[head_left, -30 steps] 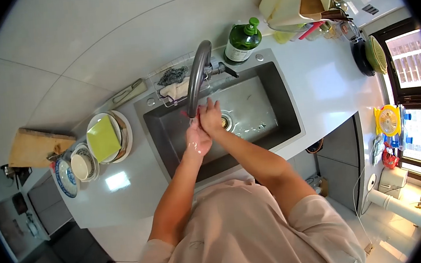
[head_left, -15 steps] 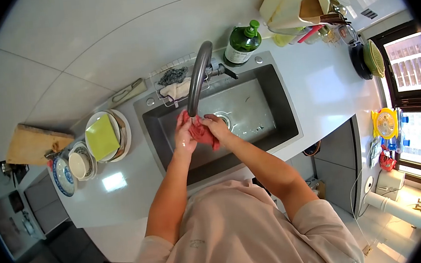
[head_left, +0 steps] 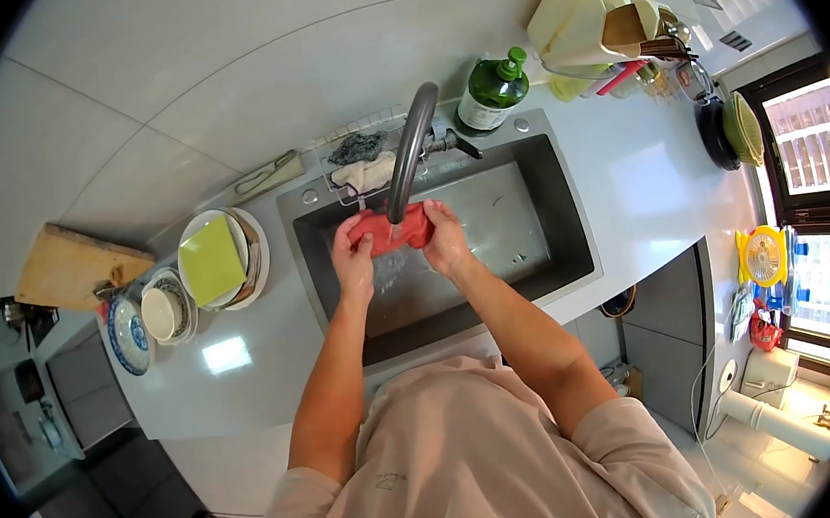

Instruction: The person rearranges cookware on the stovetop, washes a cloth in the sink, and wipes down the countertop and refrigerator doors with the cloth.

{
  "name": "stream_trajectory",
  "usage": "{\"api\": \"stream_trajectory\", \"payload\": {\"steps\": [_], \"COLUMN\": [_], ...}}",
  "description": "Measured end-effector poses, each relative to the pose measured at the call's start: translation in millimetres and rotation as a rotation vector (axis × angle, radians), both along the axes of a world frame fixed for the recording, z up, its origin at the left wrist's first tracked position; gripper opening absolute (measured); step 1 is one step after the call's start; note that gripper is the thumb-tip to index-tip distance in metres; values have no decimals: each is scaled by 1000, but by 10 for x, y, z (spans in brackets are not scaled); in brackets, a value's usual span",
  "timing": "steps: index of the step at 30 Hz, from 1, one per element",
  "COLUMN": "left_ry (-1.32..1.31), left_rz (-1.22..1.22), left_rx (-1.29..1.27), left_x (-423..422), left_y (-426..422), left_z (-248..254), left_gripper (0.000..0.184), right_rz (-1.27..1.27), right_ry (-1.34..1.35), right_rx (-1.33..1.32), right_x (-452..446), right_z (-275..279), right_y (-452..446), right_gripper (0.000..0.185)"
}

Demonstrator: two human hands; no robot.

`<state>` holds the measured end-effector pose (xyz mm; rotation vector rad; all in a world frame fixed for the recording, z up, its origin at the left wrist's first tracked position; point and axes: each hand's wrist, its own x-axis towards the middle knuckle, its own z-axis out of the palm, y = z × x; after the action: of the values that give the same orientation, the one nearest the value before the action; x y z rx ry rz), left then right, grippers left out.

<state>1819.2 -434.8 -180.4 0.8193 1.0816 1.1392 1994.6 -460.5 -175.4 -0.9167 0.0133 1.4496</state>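
A wet red cloth [head_left: 393, 229] is stretched between my two hands, just below the mouth of the grey faucet [head_left: 410, 151]. My left hand [head_left: 353, 257] grips its left end, thumb on top. The right end is pinched in my right hand [head_left: 446, 238]. Water runs from the spout onto the cloth and splashes into the grey sink [head_left: 536, 283] underneath. The drain is hidden behind the cloth and my right hand.
Behind the sink, a wire rack [head_left: 337, 181] holds a dark scrubber and a pale cloth, beside a green pump bottle [head_left: 492, 92]. Stacked plates [head_left: 256, 273] and bowls [head_left: 161, 313] stand on the left counter. A utensil holder [head_left: 588, 35] stands at the back right.
The cloth was bunched up and hanging between my hands; now it is spread sideways under the stream. My right hand has moved a little up and to the right.
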Motion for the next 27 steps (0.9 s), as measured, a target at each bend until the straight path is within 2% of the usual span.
{"api": "stream_trajectory", "payload": {"steps": [1, 4, 5, 6, 7, 8, 9, 10, 11, 12, 13, 14, 15, 16, 18, 19, 21, 23, 24, 26, 27], "left_ry": [236, 804, 843, 874, 904, 935, 928, 781, 618, 442, -28, -222, -418, -613, -886, -890, -1025, -816, -699, -570, -519], "left_rz": [-82, -571, -613, -632, -651, -670, -438, -344, -247, -148, -149, -133, -118, -105, -410, -327, -410, -227, -129, -111, -102], "left_rx": [15, 675, 827, 865, 901, 938, 1011, 594, 186, -214, -853, -879, -899, -915, -465, -498, -411, -694, -832, -804, -762], "left_x": [-54, -139, -69, -29, -12, 18, 54, 60, 66, 68, 56, 71, 82, 77, 88, 268, 327, 480, 531, 407, 323], "left_y": [-12, -61, -99, -127, -171, -218, -288, -393, -497, -536, -468, -423, -376, -336, -369, -343, -322, -216, -197, -28, 102], "left_z": [-32, 157, 271, 384, 448, 510, 506, 281, -123, -344, -203, -190, -336, -570, -1278, -1096, -588, -104, 3, -83, -309], "left_gripper": [27, 25, 22, 20, 18, 16, 11, 4, 5, 13, 36, 43, 53, 63, 62, 59, 46, 45, 45, 47, 47], "right_rz": [51, 239, 330, 423, 512, 435, 357, 277, 228, 207, 187, 167, 299, 405, 460, 459, 480, 443, 409, 334, 213], "right_ry": [-20, -87, -112, -138, -280, -345, -409, -473, -373, -381, -388, -394, -759, -1011, -1337, -1445, -1516, -1484, -1520, -1687, -1808], "right_rx": [-6, -66, -115, -164, -214, -165, -116, -66, -111, -61, -14, 31, 95, 126, 124, 58, -173, -425, -425, -164, -39], "right_x": [-2, 13, 31, 43, 49, 27, -6, -34, -63, -112, -182, -270, -391, -508, -731, -760, -614, -268, -222, -411, -682], "right_z": [36, 130, 158, 206, 321, 226, 18, -102, 22, 91, 124, 155, 55, 109, 240, 277, 230, -82, -233, -223, 7], "right_y": [16, 53, 40, 43, 62, 64, 58, 54, 49, 19, -52, -135, -205, -361, -502, -480, -186, 249, 317, 99, -196], "right_gripper": [17, 13, 13, 13, 19, 20, 20, 21, 34, 39, 44, 49, 52, 44, 44, 44, 45, 46, 47, 49, 47]}}
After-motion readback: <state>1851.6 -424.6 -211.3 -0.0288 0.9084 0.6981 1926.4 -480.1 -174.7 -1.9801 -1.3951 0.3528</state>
